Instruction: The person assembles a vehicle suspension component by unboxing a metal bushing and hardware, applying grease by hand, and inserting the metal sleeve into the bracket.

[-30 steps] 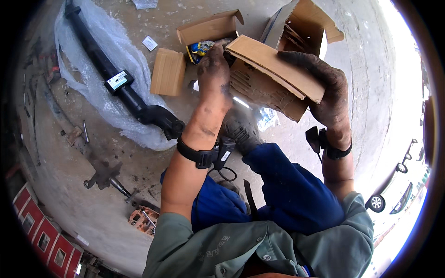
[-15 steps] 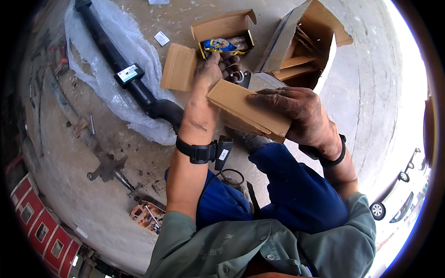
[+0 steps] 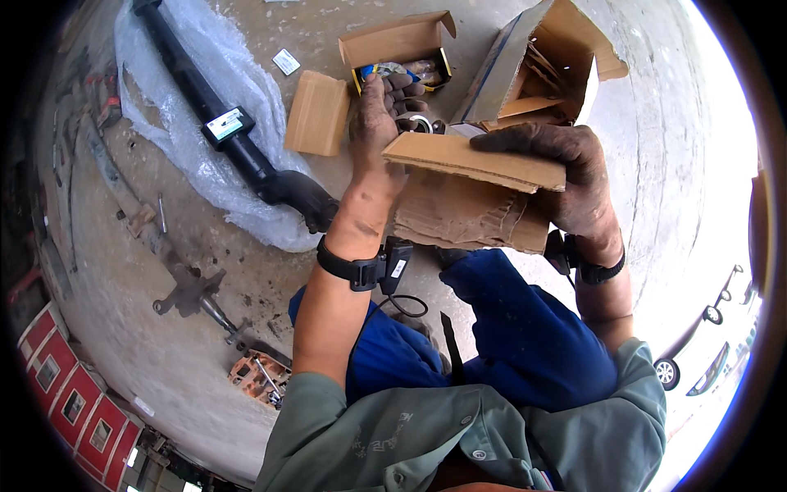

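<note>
My right hand (image 3: 574, 176) grips a bent piece of brown cardboard (image 3: 475, 205) between thumb and fingers. Its upper panel stands out over a torn, creased lower panel, and its left end is beside my left wrist. My left hand (image 3: 381, 119) reaches forward with its fingers loosely curved and apart, close to a small open box (image 3: 381, 45). Inside that box lie wrapped parts (image 3: 418, 70), some in blue and yellow packaging. A shiny metal ring (image 3: 420, 123) shows just below my left fingers; whether they touch it is unclear.
A loose cardboard piece (image 3: 318, 113) lies left of the small box. At the right stands a larger open carton (image 3: 566, 70) with cardboard inside. A long black shaft (image 3: 193, 90) rests on bubble wrap (image 3: 254, 90). Metal parts (image 3: 193, 295) and a tool case (image 3: 250, 377) lie farther left.
My right hand has moved rightward with the cardboard, which has tilted so its lower creased panel shows more. My left hand has shifted slightly forward and its fingers look more spread.
</note>
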The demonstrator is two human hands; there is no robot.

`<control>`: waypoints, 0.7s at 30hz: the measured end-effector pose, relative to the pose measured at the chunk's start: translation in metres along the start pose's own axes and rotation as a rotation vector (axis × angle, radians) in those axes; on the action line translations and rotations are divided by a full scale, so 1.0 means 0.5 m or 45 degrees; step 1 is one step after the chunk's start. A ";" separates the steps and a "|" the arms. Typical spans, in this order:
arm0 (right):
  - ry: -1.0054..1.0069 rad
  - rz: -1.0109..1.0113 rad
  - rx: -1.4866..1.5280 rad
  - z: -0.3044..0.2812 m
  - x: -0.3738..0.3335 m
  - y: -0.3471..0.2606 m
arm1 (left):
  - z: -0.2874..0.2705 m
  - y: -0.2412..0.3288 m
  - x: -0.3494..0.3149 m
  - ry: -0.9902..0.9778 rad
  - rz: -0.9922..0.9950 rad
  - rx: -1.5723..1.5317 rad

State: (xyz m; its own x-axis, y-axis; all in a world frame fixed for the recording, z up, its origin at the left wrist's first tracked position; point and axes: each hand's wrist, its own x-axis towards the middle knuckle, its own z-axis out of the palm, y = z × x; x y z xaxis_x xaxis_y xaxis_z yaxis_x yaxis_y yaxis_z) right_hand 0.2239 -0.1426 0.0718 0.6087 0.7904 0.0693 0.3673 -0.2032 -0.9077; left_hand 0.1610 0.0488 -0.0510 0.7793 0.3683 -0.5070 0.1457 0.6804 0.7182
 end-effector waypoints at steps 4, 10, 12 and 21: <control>0.189 0.325 0.256 0.025 -0.010 0.015 | 0.000 -0.008 0.009 0.087 0.198 0.073; 0.421 0.733 0.661 0.044 -0.012 0.047 | 0.001 -0.007 0.012 -0.098 0.289 0.102; 0.451 0.769 0.808 0.049 -0.012 0.056 | 0.003 -0.002 0.008 -0.119 0.315 0.098; 0.633 0.891 1.119 0.080 -0.009 0.065 | -0.008 0.006 -0.003 0.122 0.616 0.243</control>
State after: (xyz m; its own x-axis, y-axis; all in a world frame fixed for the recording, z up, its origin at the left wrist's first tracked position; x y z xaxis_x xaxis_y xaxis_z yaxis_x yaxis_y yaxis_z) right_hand 0.2050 -0.1295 0.0254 0.7565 0.3219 -0.5692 -0.6282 0.1158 -0.7694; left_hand 0.1576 0.0529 -0.0498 0.7270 0.6740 -0.1308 -0.1017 0.2941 0.9503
